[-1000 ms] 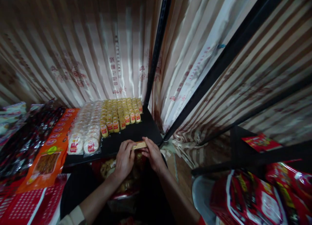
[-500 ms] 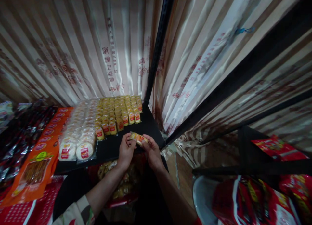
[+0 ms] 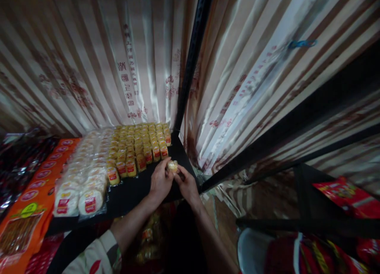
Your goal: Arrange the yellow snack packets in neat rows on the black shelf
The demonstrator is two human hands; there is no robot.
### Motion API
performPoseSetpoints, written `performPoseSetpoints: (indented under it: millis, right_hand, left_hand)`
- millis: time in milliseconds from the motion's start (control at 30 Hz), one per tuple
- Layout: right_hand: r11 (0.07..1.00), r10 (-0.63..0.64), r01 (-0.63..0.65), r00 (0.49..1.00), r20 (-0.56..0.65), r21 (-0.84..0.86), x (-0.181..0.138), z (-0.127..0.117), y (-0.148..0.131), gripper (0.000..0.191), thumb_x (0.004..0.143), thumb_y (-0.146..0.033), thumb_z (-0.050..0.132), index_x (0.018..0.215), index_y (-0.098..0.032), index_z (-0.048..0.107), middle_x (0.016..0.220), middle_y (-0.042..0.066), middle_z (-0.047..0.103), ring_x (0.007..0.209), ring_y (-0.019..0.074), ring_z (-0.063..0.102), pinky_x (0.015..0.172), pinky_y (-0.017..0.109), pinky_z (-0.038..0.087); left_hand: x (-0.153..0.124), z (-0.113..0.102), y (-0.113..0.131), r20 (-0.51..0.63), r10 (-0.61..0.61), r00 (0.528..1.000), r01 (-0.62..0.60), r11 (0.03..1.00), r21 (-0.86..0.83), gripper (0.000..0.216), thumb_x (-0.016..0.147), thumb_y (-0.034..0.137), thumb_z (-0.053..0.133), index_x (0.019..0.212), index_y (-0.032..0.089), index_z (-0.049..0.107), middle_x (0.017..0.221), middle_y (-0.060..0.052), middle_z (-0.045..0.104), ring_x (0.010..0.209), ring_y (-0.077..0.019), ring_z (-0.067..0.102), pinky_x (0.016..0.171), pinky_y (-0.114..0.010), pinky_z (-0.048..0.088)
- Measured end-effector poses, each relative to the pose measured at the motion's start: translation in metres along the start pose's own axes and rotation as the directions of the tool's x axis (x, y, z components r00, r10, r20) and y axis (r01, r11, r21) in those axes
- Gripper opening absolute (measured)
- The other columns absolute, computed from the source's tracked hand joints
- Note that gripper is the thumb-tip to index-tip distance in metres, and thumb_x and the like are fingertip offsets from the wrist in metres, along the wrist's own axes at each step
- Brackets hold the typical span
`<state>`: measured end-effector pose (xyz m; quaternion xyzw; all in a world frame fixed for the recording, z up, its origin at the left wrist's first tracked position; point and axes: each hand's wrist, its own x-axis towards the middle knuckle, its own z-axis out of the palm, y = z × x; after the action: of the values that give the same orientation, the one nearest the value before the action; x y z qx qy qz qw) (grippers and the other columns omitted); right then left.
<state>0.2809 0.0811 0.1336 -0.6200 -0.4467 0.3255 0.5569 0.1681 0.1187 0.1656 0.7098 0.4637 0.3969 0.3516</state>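
The black shelf (image 3: 126,191) is crowded on its left: white packs (image 3: 92,198) lie far left, and yellow packs (image 3: 138,147) stand beside them in close rows. If the left hand (image 3: 161,181) brushed the nearest yellow ones, those might be pushed askew. The single pack (image 3: 172,165) looks slick, so a light pinch could let it slip, perhaps over the shelf's near edge.

Both forearms (image 3: 135,224) come in from the near side and converge. The left hand grasps the pack from the left, the right hand (image 3: 187,185) from the right, fingers bent, above the shelf's right part, just right of the yellow rows.
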Motion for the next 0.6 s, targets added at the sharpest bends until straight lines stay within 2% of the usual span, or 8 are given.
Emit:
performPoseSetpoints:
  millis: [100,167,300,433,600]
  right_hand:
    - [1.0,0.022,-0.02,0.996,-0.082,0.023,0.02,0.001,0.008,0.035,0.074,-0.037,0.059,0.106,-0.024,0.062,0.098,0.004,0.067,0.086,0.0203,0.062,0.078,0.033,0.049]
    - [0.999,0.013,-0.02,0.987,-0.162,-0.041,0.035,0.002,0.013,0.036,0.076,-0.038,0.056,0.108,-0.022,0.061,0.099,0.006,0.067,0.086,0.0205,0.062,0.079,0.033,0.048]
    - [0.976,-0.047,-0.012,0.963,-0.267,-0.217,0.067,0.008,0.019,0.039,0.079,-0.037,0.05,0.111,-0.018,0.06,0.101,0.009,0.067,0.092,0.0221,0.06,0.086,0.036,0.044]
    - [0.962,-0.085,0.012,0.962,-0.259,-0.272,0.098,0.017,0.02,0.037,0.079,-0.033,0.048,0.111,-0.018,0.06,0.104,0.008,0.066,0.096,0.0222,0.059,0.089,0.036,0.042]
    - [0.947,-0.152,0.098,0.976,-0.157,-0.306,0.125,0.029,0.023,0.034,0.081,-0.03,0.046,0.11,-0.017,0.061,0.102,0.008,0.067,0.094,0.0213,0.06,0.087,0.034,0.043]
  left_hand:
    - [0.007,0.008,-0.003,-0.059,0.085,0.995,-0.081,0.994,0.068,0.041,0.078,0.013,0.043,0.119,0.017,0.049,0.121,-0.01,0.055,0.11,-0.0198,0.052,0.089,-0.035,0.049]
    - [0.009,0.014,-0.007,-0.077,0.175,0.981,-0.159,0.97,0.183,0.041,0.078,0.01,0.041,0.117,0.016,0.051,0.124,-0.01,0.053,0.117,-0.0211,0.047,0.098,-0.04,0.043]
    - [0.012,0.022,-0.018,-0.002,0.3,0.954,-0.275,0.877,0.393,0.046,0.071,0.001,0.041,0.112,0.015,0.056,0.129,-0.009,0.05,0.127,-0.0237,0.037,0.106,-0.045,0.035]
    - [0.018,0.026,-0.034,0.076,0.31,0.948,-0.305,0.812,0.497,0.048,0.07,0.0,0.041,0.113,0.013,0.056,0.132,-0.01,0.049,0.127,-0.0261,0.036,0.103,-0.047,0.039]
    - [0.017,0.03,-0.056,0.147,0.272,0.951,-0.306,0.767,0.564,0.049,0.071,0.002,0.04,0.117,0.011,0.054,0.133,-0.012,0.048,0.126,-0.028,0.038,0.099,-0.047,0.042]
